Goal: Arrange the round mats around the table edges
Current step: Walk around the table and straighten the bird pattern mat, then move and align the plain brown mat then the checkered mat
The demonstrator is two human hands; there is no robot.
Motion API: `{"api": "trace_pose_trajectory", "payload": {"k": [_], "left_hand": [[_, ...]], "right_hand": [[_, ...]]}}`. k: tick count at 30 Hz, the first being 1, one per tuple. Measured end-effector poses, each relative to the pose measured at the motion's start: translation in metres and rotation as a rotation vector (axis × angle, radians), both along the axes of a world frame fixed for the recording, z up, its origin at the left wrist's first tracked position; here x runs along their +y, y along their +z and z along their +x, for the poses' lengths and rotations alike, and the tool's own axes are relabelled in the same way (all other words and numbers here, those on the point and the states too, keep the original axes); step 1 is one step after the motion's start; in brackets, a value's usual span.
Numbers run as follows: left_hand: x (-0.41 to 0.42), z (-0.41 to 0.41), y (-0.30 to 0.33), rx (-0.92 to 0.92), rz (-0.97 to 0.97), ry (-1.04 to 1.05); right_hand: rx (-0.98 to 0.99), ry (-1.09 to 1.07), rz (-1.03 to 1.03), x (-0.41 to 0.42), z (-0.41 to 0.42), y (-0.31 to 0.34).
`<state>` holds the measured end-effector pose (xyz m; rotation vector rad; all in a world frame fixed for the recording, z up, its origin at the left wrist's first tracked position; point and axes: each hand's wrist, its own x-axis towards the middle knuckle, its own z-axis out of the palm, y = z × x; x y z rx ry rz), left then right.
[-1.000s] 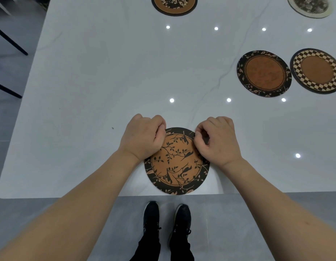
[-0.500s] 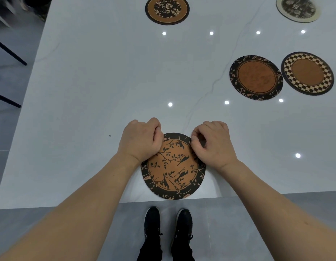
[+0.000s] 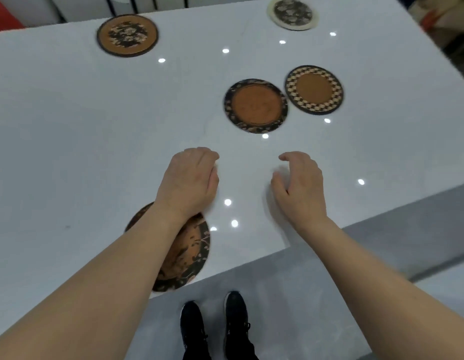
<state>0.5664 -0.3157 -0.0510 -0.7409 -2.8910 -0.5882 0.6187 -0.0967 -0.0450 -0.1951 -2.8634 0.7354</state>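
Note:
A round brown mat with black branch pattern lies flat at the near table edge, partly hidden under my left forearm. My left hand hovers beyond it, fingers curled, holding nothing. My right hand is to the right over bare table, fingers loosely apart, empty. A brown mat with a dark leafy rim and a checker-rimmed mat lie side by side past my hands. A brown flower-centred mat and a cream-rimmed mat sit at the far edge.
The white glossy table reflects several ceiling lights. Its near edge runs diagonally, with grey floor and my black shoes below. Dark chair legs and a red object show beyond the far edge.
Both hands have let go of the branch-pattern mat and lifted forward and apart. The view has swung, so the mat now sits lower left under my left forearm.

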Motion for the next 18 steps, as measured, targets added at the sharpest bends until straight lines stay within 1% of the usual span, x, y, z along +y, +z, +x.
{"api": "trace_pose_trajectory", "payload": {"k": [5, 7, 9, 13, 16, 18], "left_hand": [[0.104, -0.002, 0.024, 0.041, 0.003, -0.256], [0.154, 0.008, 0.034, 0.07, 0.006, -0.374], [0.21, 0.025, 0.045, 0.093, 0.022, -0.488], [0.329, 0.091, 0.074, 0.102, 0.075, -0.745], [0.405, 0.152, 0.105, 0.097, 0.091, -0.932], [0.446, 0.187, 0.125, 0.112, 0.093, -1.012]], "right_hand": [[0.0, -0.241, -0.001, 0.077, 0.049, 0.024], [-0.022, -0.33, 0.006, 0.111, 0.079, 0.038], [-0.066, -0.425, 0.056, 0.149, 0.118, 0.053], [-0.203, -0.703, 0.141, 0.225, 0.221, 0.087], [-0.267, -0.929, 0.144, 0.266, 0.304, 0.115], [-0.283, -1.043, 0.133, 0.285, 0.351, 0.133]]}}
